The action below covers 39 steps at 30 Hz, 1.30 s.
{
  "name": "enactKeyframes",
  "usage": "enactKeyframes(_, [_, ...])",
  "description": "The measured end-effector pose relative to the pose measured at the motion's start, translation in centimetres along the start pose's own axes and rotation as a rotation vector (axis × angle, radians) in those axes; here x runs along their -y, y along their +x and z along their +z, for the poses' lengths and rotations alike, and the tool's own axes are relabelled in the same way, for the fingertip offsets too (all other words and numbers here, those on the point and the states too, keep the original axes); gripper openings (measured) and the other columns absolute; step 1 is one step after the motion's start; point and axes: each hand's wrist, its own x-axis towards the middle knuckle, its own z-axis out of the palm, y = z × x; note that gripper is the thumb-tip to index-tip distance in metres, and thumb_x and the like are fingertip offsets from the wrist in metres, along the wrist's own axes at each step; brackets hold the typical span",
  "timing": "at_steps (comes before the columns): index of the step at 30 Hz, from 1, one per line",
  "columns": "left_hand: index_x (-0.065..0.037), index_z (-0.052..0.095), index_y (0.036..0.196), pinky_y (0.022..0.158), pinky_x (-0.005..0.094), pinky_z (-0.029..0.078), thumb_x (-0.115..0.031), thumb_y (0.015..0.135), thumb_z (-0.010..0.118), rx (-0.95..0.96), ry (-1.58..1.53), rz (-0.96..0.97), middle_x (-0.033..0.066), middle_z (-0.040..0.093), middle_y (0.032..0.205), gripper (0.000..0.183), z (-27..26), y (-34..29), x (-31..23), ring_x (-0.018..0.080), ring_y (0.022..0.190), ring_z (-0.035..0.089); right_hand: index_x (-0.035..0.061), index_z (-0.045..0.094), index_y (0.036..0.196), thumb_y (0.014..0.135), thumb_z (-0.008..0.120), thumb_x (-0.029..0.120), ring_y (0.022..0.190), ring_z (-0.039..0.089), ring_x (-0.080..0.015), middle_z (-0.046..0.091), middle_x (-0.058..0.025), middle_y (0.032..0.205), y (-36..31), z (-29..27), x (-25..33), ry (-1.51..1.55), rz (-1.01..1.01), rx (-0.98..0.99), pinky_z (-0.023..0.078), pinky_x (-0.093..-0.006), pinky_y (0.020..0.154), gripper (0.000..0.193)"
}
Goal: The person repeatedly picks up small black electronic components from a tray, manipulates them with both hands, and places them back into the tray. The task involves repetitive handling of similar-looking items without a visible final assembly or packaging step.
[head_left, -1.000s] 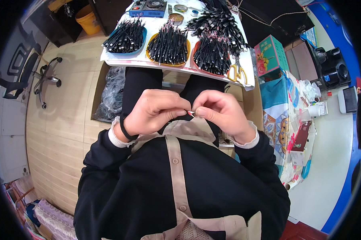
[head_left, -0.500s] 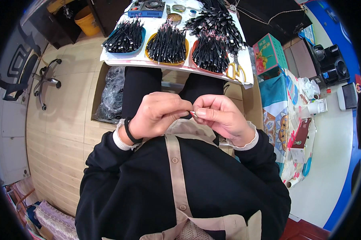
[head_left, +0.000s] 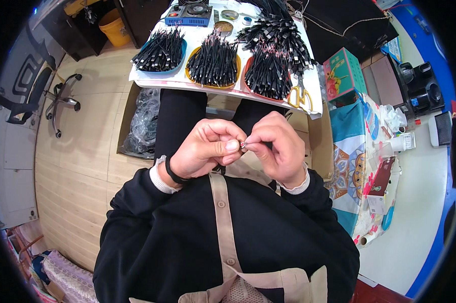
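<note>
In front of my lap both hands meet, fingertip to fingertip. My left hand (head_left: 211,145) is closed, pinching a thin cable end (head_left: 243,144) between thumb and forefinger. Small reddish and pale wire strands show at that end. My right hand (head_left: 278,146) pinches the same strands from the other side. The rest of the cable is mostly hidden by my fingers. Beyond my hands, bundles of black cables with connector ends fill a blue tray (head_left: 183,53), a yellow tray (head_left: 238,68) and a red tray (head_left: 246,76) on the white table (head_left: 152,81).
Yellow-handled scissors (head_left: 300,96) lie at the table's near right corner. A loose cable pile (head_left: 281,35), a blue burner-like device (head_left: 187,20) and a round tin (head_left: 224,26) sit farther back. Below stands a cardboard box (head_left: 320,146) beside clear plastic wrapping (head_left: 142,126).
My left hand has rolled so its thumb faces up, while my right has turned knuckles up. Both keep pinching the wire end. The view has shifted slightly.
</note>
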Motion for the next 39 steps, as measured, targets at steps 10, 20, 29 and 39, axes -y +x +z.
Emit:
enactKeyframes(10, [0.004, 0.068, 0.103, 0.054, 0.0186, 0.041, -0.002, 0.09, 0.063, -0.14, 0.39, 0.08, 0.0021, 0.063, 0.075, 0.015, -0.6, 0.2, -1.7, 0.0045, 0.061, 0.052, -0.0032, 0.063, 0.093, 0.083, 0.074, 0.01, 0.074, 0.053, -0.0153, 0.058, -0.0087, 0.084, -0.2, 0.3, -2.5, 0.399, 0.263, 0.028, 0.042, -0.0247, 0.064, 0.02])
enactKeyframes(20, [0.004, 0.067, 0.103, 0.06, 0.0188, 0.044, 0.0, 0.092, 0.061, -0.269, 0.512, -0.155, 0.0019, 0.063, 0.079, 0.014, -0.5, 3.5, -5.1, 0.0051, 0.068, 0.055, -0.0003, 0.065, 0.089, 0.081, 0.075, 0.006, 0.071, 0.056, -0.0124, 0.061, -0.0066, 0.084, 1.0, 1.0, -6.3, 0.448, 0.329, -0.097, 0.045, -0.0243, 0.064, 0.014])
enactKeyframes(29, [0.005, 0.063, 0.089, 0.062, 0.0227, 0.048, -0.004, 0.089, 0.063, -0.254, 1.659, 0.364, 0.0072, 0.065, 0.073, 0.009, -1.4, 15.1, -18.0, 0.0094, 0.065, 0.061, 0.0004, 0.066, 0.093, 0.091, 0.061, 0.011, 0.073, 0.063, -0.0158, 0.065, -0.0066, 0.084, -2.1, 4.3, -10.8, 0.568, 0.574, 0.37, 0.049, -0.0269, 0.064, 0.012])
enactKeyframes(39, [-0.001, 0.068, 0.082, 0.072, 0.045, 0.052, -0.01, 0.081, 0.063, -0.088, 2.269, 0.055, 0.0225, 0.064, 0.076, 0.011, -16.9, 28.9, -16.4, 0.0393, 0.076, 0.064, -0.0005, 0.064, 0.092, 0.095, 0.059, 0.016, 0.074, 0.063, -0.0121, 0.067, -0.0053, 0.083, -5.7, 5.9, -15.4, 0.703, 0.794, 0.31, 0.049, -0.0249, 0.068, 0.017])
